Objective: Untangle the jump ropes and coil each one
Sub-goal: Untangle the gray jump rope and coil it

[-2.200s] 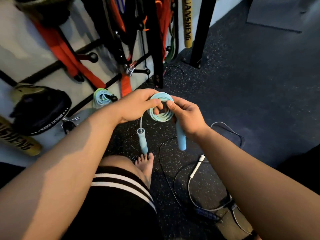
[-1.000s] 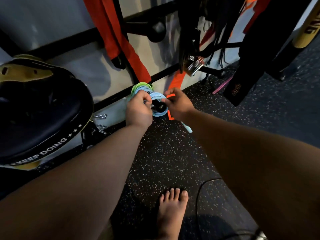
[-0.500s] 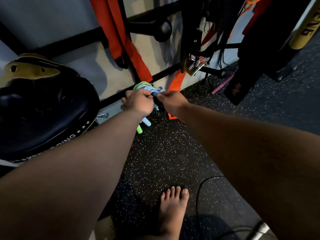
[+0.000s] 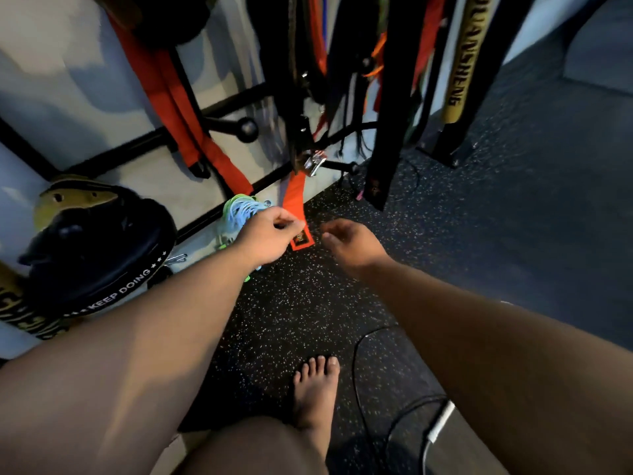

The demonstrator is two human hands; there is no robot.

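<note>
Coiled light-blue and green jump ropes (image 4: pixel 239 214) sit bunched low against a white wall (image 4: pixel 68 84), a green handle tip (image 4: pixel 247 278) showing under the person's left wrist. The left hand (image 4: pixel 270 236) is just in front of the coils, fingers curled to the thumb; whether this grip has hold of anything cannot be told. The right hand (image 4: pixel 349 241) hovers apart to the right, fingers loosely bent, empty. An orange strap (image 4: pixel 296 200) hangs between the hands. A black cord (image 4: pixel 356 368) and a white handle (image 4: pixel 440 423) lie on the speckled floor (image 4: pixel 308 303) near a bare foot (image 4: pixel 315 389). A black pad (image 4: pixel 102 262) reading "KEEP DOING" rests at left.
</note>
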